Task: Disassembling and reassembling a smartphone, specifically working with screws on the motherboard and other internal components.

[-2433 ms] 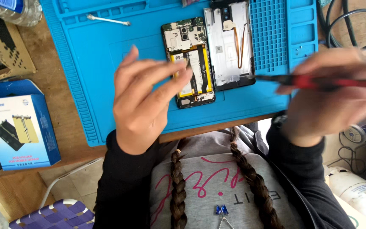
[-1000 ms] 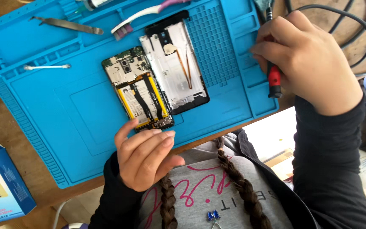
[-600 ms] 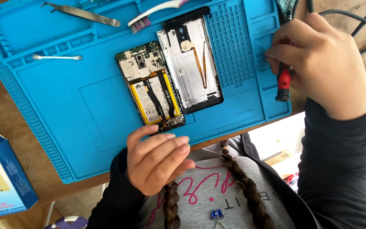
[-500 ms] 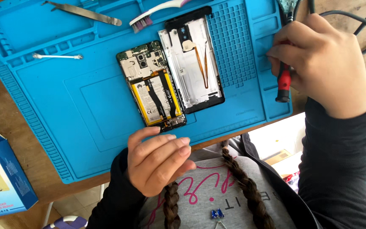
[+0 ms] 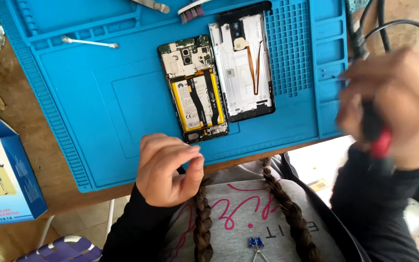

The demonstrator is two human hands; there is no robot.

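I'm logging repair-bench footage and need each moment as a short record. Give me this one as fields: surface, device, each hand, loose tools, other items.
surface: blue repair mat on a wooden table
device: opened phone, battery showing, beside its back cover
left hand: fingers curled, empty as far as visible, at the mat's near edge below the phone
right hand: blurred, gripping a red and black screwdriver
loose tools: cotton swab, brush, tweezers
other items: blue box, cables

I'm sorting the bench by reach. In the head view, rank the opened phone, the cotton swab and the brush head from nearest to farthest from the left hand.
From the left hand:
1. Opened phone, just above it.
2. Cotton swab, upper left.
3. Brush head, top edge.
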